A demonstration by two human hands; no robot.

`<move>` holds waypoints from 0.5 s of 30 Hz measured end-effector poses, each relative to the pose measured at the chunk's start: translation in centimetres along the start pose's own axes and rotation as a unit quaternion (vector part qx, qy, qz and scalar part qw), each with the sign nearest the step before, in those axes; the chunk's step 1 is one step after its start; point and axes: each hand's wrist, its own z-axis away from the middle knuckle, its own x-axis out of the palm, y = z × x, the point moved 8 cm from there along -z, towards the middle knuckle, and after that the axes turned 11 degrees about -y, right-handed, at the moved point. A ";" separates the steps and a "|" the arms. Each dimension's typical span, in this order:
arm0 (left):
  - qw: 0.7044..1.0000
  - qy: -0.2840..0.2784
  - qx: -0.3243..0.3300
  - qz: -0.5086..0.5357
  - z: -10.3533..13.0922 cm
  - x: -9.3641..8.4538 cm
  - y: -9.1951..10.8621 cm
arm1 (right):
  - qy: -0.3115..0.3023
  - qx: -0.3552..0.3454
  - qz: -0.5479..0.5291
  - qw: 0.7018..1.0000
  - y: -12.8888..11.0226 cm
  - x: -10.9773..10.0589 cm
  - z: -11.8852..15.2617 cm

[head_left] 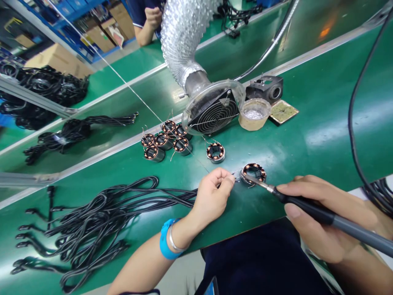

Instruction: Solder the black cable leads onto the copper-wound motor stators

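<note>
My right hand (325, 217) grips a soldering iron (310, 209) by its black and grey handle. Its metal tip rests at the left side of a copper-wound motor stator (253, 173) lying on the green bench. Just left of that stator, my left hand (215, 191) is closed in a pinch on thin wire, whose ends poke out toward the windings. A long thin line (129, 87) slants down from the upper left to this hand. Black cables (172, 197) run in beneath the same hand; whether its fingers also hold a cable's end, I cannot tell.
Another stator (215, 152) and a cluster of several stators (162, 141) stand beyond my hands. A fume fan (215, 112) on a foil duct (187, 37) overhangs the bench. Right of it are a round tub (254, 119) and a square pad (284, 112). A co-worker's hand (152, 18) shows behind.
</note>
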 end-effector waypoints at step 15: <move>1.000 0.004 -0.005 0.012 0.0 -0.1 -0.4 | 0.040 -0.002 -0.012 0.999 0.5 -0.6 0.2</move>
